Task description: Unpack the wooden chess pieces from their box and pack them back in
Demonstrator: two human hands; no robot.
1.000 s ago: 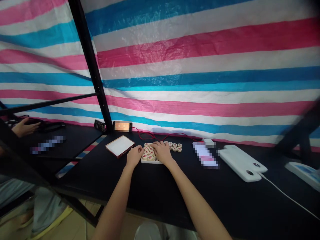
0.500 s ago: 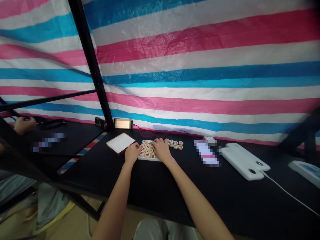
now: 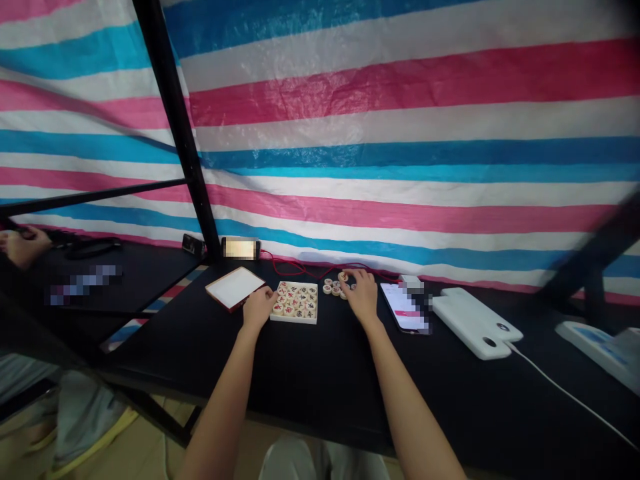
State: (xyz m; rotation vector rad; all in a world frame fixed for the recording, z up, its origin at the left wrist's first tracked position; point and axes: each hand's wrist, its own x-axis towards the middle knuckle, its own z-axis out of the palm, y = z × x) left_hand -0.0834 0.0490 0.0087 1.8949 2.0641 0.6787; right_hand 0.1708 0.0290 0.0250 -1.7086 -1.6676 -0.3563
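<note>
A white box point(image 3: 294, 320) full of round Chinese chess pieces, marked in red and black characters, lies on the black table. My left hand point(image 3: 257, 308) is closed at the box's left edge, fingertips gripping its rim. To the right of the box, my right hand point(image 3: 363, 297) pinches a Chinese chess piece point(image 3: 343, 277) between thumb and fingers. Under and around that hand sit several loose pieces point(image 3: 328, 289), partly hidden by the fingers. The box lid point(image 3: 235, 288), white inside with a reddish-brown edge, rests left of my left hand.
A phone point(image 3: 241, 249) leans at the back with a red cable. On the right lie another phone point(image 3: 406, 308), a white charger block point(image 3: 411, 283) and a white device point(image 3: 475, 323) with a cable. A black metal post point(image 3: 175, 120) rises at left; another person's hand point(image 3: 27, 248) is beyond it.
My right hand has moved right, from over the box to the loose pieces, and now holds one. The box's contents are uncovered. My left hand stays at the box's left edge.
</note>
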